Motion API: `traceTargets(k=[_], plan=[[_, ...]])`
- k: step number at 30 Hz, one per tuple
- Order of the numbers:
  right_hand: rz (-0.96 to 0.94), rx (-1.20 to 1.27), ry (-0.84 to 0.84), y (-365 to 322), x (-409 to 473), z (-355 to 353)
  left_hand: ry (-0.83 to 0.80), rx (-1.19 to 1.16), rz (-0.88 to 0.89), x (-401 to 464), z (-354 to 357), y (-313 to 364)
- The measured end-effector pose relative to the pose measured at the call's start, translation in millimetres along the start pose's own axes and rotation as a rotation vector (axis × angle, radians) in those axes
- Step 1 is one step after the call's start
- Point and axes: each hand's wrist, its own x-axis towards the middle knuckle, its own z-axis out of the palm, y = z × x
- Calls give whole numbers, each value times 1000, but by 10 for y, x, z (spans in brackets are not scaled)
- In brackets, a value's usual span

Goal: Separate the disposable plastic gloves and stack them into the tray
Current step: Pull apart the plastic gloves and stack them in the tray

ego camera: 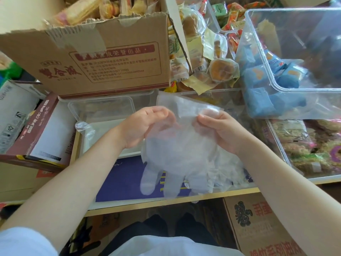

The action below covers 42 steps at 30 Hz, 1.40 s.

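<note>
A bunch of clear disposable plastic gloves [177,156] hangs in front of me, cuffs up and fingers dangling down over a purple box. My left hand [142,126] pinches the cuff edge on the left, and my right hand [219,130] pinches it on the right. Behind my left hand sits a clear plastic tray [103,108], with a piece of clear glove [84,128] hanging over its near-left side. How many gloves lie in the tray I cannot tell.
A big cardboard box [96,58] of snacks stands behind the tray. Clear bins [295,58] with blue packets and other snacks fill the right side. The purple box [125,180] lies under the gloves on a light wooden table edge [166,202].
</note>
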Motion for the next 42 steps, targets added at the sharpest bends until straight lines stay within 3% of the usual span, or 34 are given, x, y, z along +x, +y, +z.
traceTargets(k=[9, 13, 16, 22, 26, 34, 38, 42], plan=[[-141, -209, 158, -90, -32, -170, 55, 166, -152, -141, -118, -365], [-146, -272, 146, -58, -57, -165, -71, 382, -298, -187, -217, -478], [-124, -344, 76, -16, -70, -103, -46, 429, -274, -108, -86, -415], [-90, -400, 14, 57, -49, -31, 317, 136, 4, 144, 264, -294], [-30, -300, 44, 76, -61, -72, 405, 90, 70, 132, 303, -300], [-32, -192, 164, 58, -46, -75, 394, -480, 61, 138, 280, -219], [-55, -230, 204, 59, -24, -50, 374, -522, 53, 140, 188, -227], [-85, -222, 209, 58, -12, -14, 177, -336, -252, 96, 73, -296]])
